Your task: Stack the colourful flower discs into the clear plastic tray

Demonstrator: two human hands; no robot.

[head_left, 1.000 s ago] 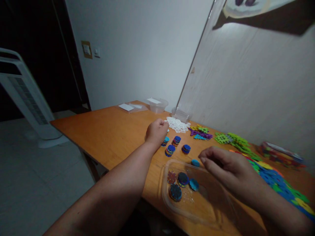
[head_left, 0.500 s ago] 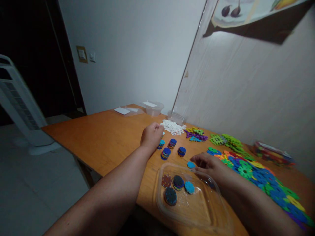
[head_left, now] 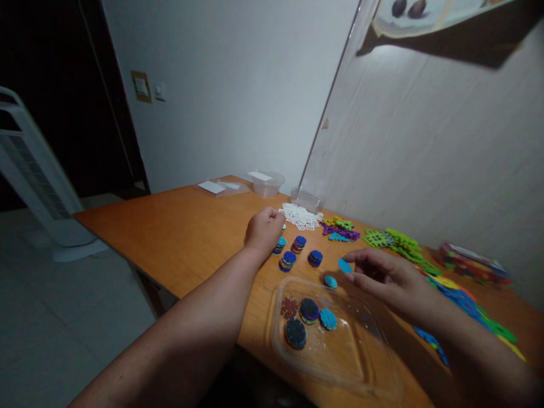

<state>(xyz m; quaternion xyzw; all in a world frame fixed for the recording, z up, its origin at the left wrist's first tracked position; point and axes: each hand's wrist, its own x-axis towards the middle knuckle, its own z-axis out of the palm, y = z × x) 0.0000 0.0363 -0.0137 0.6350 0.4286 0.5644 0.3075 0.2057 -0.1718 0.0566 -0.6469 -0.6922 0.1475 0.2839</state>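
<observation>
My right hand [head_left: 385, 277] hovers above the table with a small light-blue disc [head_left: 344, 265] pinched at its fingertips. A second light-blue disc [head_left: 330, 281] lies on the wood just beneath. My left hand [head_left: 263, 230] is curled into a loose fist, resting on the table beside small stacks of blue discs [head_left: 290, 259]; whether it grips anything cannot be told. A clear plastic tray [head_left: 340, 362] at the near table edge holds several round discs [head_left: 309, 310].
White lattice pieces [head_left: 301, 216], purple and green pieces [head_left: 340, 229], green pieces [head_left: 395, 240] and a multicoloured spread [head_left: 467, 303] line the wall side. Clear containers [head_left: 266, 182] stand at the far end. A white fan [head_left: 34, 181] stands on the floor, left.
My right hand has lifted from the table with a light-blue disc in its fingertips. My left hand has stayed by the blue stacks.
</observation>
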